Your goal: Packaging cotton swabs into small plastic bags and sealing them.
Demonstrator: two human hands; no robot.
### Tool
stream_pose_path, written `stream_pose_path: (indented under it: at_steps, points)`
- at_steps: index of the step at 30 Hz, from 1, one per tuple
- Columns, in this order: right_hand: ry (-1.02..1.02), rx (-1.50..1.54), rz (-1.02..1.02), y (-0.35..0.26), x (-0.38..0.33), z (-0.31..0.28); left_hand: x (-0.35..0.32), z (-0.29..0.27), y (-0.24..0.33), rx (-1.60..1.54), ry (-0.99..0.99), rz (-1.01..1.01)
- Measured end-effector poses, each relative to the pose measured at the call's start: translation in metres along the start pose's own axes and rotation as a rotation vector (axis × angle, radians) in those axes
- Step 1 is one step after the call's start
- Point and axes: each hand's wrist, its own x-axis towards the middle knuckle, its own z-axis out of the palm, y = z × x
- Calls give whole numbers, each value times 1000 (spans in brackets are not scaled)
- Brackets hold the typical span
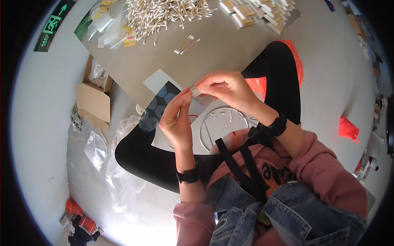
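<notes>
My left hand (pixel 176 117) and my right hand (pixel 227 88) meet in front of me, over my crossed legs. Between their fingertips they pinch a small clear plastic bag (pixel 196 93); fingers cover part of it, and its contents are hard to make out. Beyond the hands, a few loose cotton swabs (pixel 186 45) lie together on the grey table (pixel 221 53). A large heap of cotton swabs (pixel 164 16) spreads at the far side. Packed bags of swabs (pixel 262 13) are stacked to its right.
Clear bags with yellow labels (pixel 104 24) lie at the table's far left. A white sheet (pixel 159 81) is near the table's closest edge. An open cardboard box (pixel 93 98) and plastic wrap (pixel 123 176) are on the floor at left. A round stool-like ring (pixel 201 133) stands below my hands.
</notes>
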Motion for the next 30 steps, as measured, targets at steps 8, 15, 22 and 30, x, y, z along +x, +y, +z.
stream_pose_path:
  at_steps: [8, 15, 22, 30]
  points:
    - [-62, -90, 39, 11, -2, -11, -13, 7, 0, -73, 71, -43]
    - [-24, -122, 97, 9, -17, -6, -26, 7, -5, -83, 86, 4]
    - [-2, -125, 69, 16, -22, -5, -26, 13, -11, -139, 104, -74]
    - [-156, -114, 70, -62, -64, -18, -54, -4, 66, -296, -88, -84]
